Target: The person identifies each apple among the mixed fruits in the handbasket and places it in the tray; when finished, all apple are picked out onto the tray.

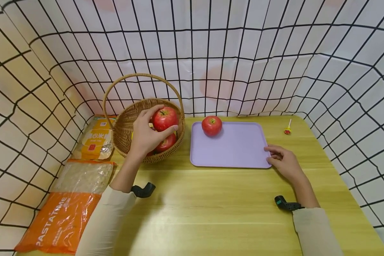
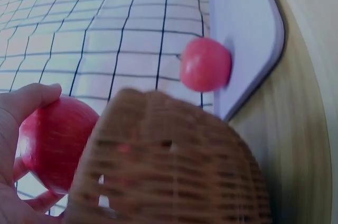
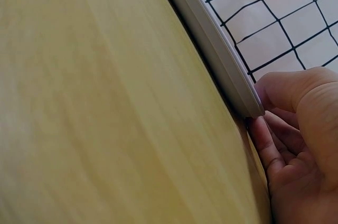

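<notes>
My left hand [image 1: 146, 132] grips a red apple [image 1: 165, 119] between thumb and fingers, above the wicker basket [image 1: 123, 142]. Below it, another apple [image 1: 166, 143] lies in the basket, and something yellow shows partly behind my hand. In the left wrist view the held apple [image 2: 58, 142] is beside the blurred basket wall [image 2: 174, 166]. A third apple [image 1: 212, 126] sits on the back left part of the lilac tray [image 1: 230, 149]. My right hand [image 1: 284, 163] pinches the tray's right edge, thumb at the rim and fingers curled by its corner, as the right wrist view shows.
Left of the basket lie an orange-labelled food bag [image 1: 97, 138] and a larger PASTA TIME bag [image 1: 64, 209]. A small lollipop [image 1: 288, 128] lies at the back right of the wooden table [image 1: 211, 213]. Black wire grid [image 1: 192, 60] stands along the back and sides.
</notes>
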`<state>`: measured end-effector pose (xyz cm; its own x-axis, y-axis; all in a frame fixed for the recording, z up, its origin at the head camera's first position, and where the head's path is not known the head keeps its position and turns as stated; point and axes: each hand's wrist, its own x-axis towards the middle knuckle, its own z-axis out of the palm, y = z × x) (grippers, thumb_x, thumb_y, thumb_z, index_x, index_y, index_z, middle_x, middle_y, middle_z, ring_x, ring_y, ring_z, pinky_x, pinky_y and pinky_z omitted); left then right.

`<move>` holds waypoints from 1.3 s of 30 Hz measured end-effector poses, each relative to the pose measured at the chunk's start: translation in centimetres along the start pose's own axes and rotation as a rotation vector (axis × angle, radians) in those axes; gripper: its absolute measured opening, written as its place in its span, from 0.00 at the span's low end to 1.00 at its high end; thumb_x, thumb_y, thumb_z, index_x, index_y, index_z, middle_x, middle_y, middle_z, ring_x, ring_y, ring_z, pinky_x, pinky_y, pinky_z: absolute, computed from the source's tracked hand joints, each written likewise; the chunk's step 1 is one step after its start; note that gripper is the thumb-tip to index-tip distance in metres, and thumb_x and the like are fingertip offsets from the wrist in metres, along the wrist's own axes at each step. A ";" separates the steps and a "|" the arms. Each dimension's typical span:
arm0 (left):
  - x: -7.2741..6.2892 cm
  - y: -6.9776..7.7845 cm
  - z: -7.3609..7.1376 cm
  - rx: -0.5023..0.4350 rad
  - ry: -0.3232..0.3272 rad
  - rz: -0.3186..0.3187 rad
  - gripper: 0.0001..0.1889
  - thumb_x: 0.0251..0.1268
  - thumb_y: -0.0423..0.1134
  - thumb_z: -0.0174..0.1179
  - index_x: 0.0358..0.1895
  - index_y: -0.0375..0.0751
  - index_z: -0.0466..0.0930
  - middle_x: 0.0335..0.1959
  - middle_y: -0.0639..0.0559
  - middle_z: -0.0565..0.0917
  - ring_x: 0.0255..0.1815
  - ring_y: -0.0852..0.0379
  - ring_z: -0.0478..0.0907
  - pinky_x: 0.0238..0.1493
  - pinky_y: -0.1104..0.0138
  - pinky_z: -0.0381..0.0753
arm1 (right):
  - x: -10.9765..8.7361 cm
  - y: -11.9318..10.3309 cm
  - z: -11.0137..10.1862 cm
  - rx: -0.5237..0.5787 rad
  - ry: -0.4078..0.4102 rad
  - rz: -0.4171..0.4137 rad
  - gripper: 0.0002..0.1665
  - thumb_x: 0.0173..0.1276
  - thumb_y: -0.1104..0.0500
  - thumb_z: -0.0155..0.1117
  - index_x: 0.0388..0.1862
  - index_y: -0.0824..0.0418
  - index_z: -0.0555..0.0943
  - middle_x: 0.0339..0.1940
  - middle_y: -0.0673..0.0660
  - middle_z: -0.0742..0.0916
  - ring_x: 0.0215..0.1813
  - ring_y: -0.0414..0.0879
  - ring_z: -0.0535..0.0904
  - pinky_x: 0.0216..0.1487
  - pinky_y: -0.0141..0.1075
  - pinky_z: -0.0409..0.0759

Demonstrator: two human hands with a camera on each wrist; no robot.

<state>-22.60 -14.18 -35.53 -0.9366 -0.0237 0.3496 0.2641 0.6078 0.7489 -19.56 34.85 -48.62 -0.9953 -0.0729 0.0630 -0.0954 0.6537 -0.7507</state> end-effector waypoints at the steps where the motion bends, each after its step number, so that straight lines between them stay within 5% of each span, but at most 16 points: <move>1: 0.1 0.2 0.3 -0.001 -0.008 0.004 0.39 0.47 0.64 0.78 0.68 0.66 0.77 0.63 0.47 0.76 0.66 0.44 0.65 0.56 0.43 0.80 | 0.0 0.0 0.0 -0.003 0.001 -0.001 0.24 0.75 0.60 0.65 0.67 0.65 0.79 0.69 0.67 0.79 0.53 0.36 0.74 0.47 0.11 0.69; 11: 0.4 2.6 3.4 -0.039 -0.082 0.067 0.40 0.49 0.64 0.76 0.69 0.61 0.77 0.63 0.48 0.77 0.60 0.50 0.74 0.55 0.50 0.85 | 0.0 0.1 0.0 0.011 0.012 -0.004 0.23 0.75 0.61 0.65 0.66 0.65 0.80 0.68 0.67 0.79 0.50 0.30 0.73 0.47 0.11 0.70; 19: 0.8 4.2 6.6 -0.067 -0.159 0.054 0.40 0.49 0.68 0.74 0.69 0.68 0.75 0.65 0.51 0.76 0.63 0.49 0.73 0.57 0.50 0.84 | 0.0 0.5 0.0 0.017 0.017 -0.027 0.23 0.74 0.61 0.66 0.65 0.66 0.80 0.67 0.68 0.81 0.49 0.29 0.73 0.45 0.12 0.71; 31: 1.3 5.8 12.5 -0.129 -0.205 0.092 0.44 0.51 0.61 0.77 0.72 0.52 0.71 0.64 0.52 0.80 0.61 0.54 0.78 0.57 0.56 0.85 | 0.1 0.6 0.0 0.001 0.017 -0.019 0.22 0.75 0.61 0.64 0.66 0.64 0.81 0.67 0.65 0.81 0.48 0.29 0.72 0.46 0.11 0.70; 39: 1.7 7.0 17.4 -0.164 -0.304 0.083 0.43 0.54 0.61 0.75 0.74 0.58 0.69 0.66 0.53 0.79 0.64 0.54 0.76 0.60 0.55 0.83 | 0.1 0.4 0.1 0.009 0.008 -0.012 0.22 0.75 0.60 0.65 0.66 0.64 0.80 0.68 0.66 0.80 0.50 0.32 0.72 0.46 0.11 0.70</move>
<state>-26.38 3.83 -39.44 -0.9296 0.2730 0.2476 0.3524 0.4615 0.8141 -19.71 35.02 -48.97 -0.9943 -0.0745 0.0768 -0.1068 0.6458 -0.7560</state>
